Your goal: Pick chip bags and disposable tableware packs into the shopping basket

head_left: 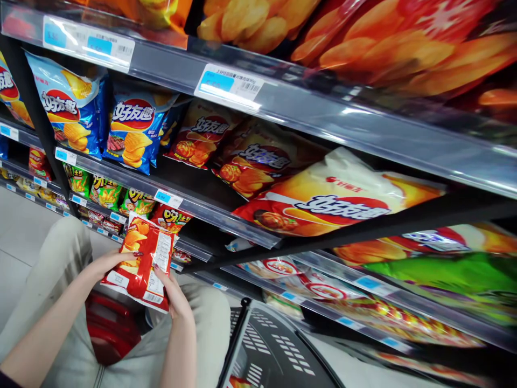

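Note:
A red bag of chips [139, 277] is held in front of my knees, with its printed back and barcode turned up toward me. My left hand [111, 262] grips the bag's left side, fingers lying over its face. On the right side, my right hand [174, 293] holds the edge with the thumb on top; its other fingers are hidden beneath. Just beyond the bag, a red snack bag [172, 216] and several green snack bags [105, 191] stand on a lower shelf.
Blue chip bags [131, 129] and a tilted white-and-red chip bag [323, 199] fill the shelf above. A price-tagged shelf edge [291, 116] runs across the top. A dark slotted shopping basket [278, 345] stands at my right. Something red [111, 326] sits between my legs.

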### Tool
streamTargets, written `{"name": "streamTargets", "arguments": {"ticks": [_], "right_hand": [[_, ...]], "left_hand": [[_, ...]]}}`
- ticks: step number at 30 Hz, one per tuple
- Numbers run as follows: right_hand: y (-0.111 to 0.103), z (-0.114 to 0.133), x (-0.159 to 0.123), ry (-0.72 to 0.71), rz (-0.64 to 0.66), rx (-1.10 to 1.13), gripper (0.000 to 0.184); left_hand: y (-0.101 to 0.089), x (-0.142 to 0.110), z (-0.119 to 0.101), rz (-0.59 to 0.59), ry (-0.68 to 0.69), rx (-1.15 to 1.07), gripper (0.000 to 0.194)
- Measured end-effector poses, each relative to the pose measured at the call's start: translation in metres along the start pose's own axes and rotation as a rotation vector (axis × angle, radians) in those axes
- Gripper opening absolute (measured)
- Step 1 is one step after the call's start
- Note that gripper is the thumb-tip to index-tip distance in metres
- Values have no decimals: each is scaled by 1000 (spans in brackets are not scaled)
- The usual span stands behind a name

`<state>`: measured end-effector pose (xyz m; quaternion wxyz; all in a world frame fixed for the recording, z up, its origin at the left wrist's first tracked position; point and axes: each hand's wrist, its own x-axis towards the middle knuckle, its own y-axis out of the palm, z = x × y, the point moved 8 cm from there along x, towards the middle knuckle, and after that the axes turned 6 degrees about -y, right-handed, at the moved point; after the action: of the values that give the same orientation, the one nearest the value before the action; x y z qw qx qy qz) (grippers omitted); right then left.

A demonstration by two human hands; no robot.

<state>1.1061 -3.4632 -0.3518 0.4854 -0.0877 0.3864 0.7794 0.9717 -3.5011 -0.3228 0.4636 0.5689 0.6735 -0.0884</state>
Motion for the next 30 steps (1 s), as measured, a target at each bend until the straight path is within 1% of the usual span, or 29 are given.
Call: {"name": "streamTargets", "arguments": {"ticks": [9, 13, 17, 26, 30], "right_hand": [[-1, 1, -1, 17, -16, -4, 54], [2, 3, -2, 2, -3, 1, 51], [3, 4, -2, -6, 3, 11, 48], [1, 5, -2, -12, -22, -19, 53], [1, 4, -3, -5, -20, -42, 55]], "left_hand": [[-1, 2, 0, 10, 20, 5, 54], [-1, 2, 1, 2, 11, -3, 55], [-2, 2, 1, 13, 27, 1, 50], [-1, 3, 1, 0, 23, -7, 49], [1, 2, 1, 21, 23, -14, 50]]}}
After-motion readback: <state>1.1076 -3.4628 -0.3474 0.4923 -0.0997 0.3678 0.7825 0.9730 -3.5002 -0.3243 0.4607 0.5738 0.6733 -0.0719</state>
